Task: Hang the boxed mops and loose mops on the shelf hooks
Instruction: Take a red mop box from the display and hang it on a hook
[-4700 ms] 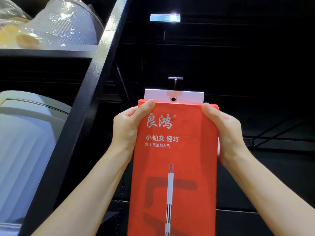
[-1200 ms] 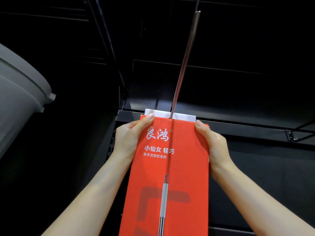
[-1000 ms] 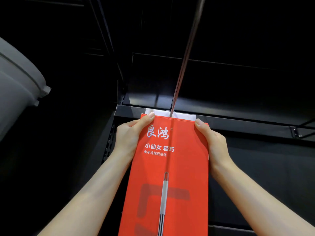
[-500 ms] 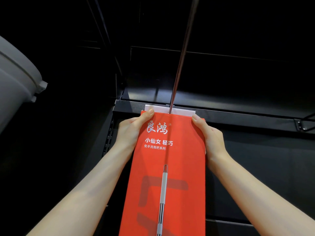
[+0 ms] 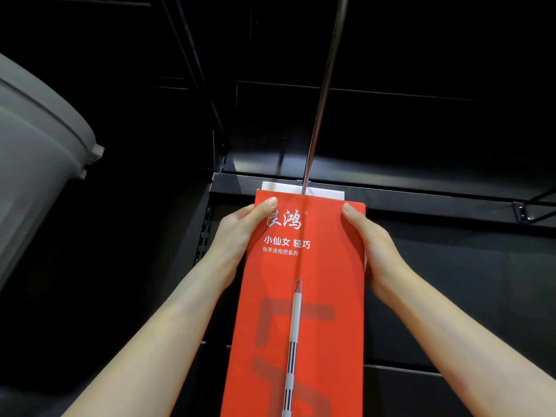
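- Boxed mop (image 5: 301,296): a tall red carton printed with white characters and a picture of a mop handle is held upright at the centre of the view, running from mid-frame down to 6 o'clock.
- A white hang tab (image 5: 325,192) is seen standing above the carton's top edge, and the long metal shelf hook (image 5: 322,94) runs from 12 o'clock down to meet it at its middle.
- Whether the hook has passed through the tab's hole cannot be told; the hole itself is hidden.
- The left hand (image 5: 240,233) is wrapped round the carton's upper left edge, thumb laid across the front face near the top corner.
- The right hand (image 5: 373,245) is wrapped round the upper right edge in the same way, thumb on the front.
- The step in hand is judged to be the threading of the tab onto the hook.
- The next move is judged to call for the carton being pushed along the rod toward the back panel, kept square so the tab does not tear, and then both grips being let go once the weight is borne by the hook.
- The carton is closed, so its contents are not visible; a mop is only presumed from the printing.
- A grey plastic bin (image 5: 39,152) is seen at 9 o'clock, well apart from the carton; its inside is not shown.
- Dark shelving (image 5: 421,200) lies behind, its front rail crossing just behind the tab.
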